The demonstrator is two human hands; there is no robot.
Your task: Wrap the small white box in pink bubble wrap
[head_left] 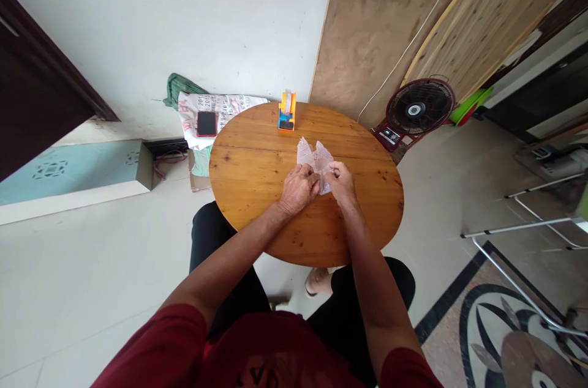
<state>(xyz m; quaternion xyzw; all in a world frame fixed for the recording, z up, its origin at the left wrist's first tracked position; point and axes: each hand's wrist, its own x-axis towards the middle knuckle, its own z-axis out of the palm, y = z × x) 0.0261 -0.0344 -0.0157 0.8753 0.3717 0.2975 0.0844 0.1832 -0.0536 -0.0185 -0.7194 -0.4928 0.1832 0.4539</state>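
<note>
A crumpled, translucent sheet of bubble wrap (315,157) lies over the middle of the round wooden table, its upper corners sticking up. My left hand (300,187) is closed on the left side of the sheet, fingers bent and knuckles up. At the right edge, my right hand (340,181) pinches the same sheet between thumb and fingers. Both hands are close together over the tabletop (257,192). Whether anything is wrapped inside the sheet cannot be made out.
An orange and blue tape dispenser (287,111) stands at the table's far edge. Left of the table, a dark phone (206,124) rests on a printed white sack (234,105). A fan (417,108) stands at the right, beside a wooden board leaning on the wall.
</note>
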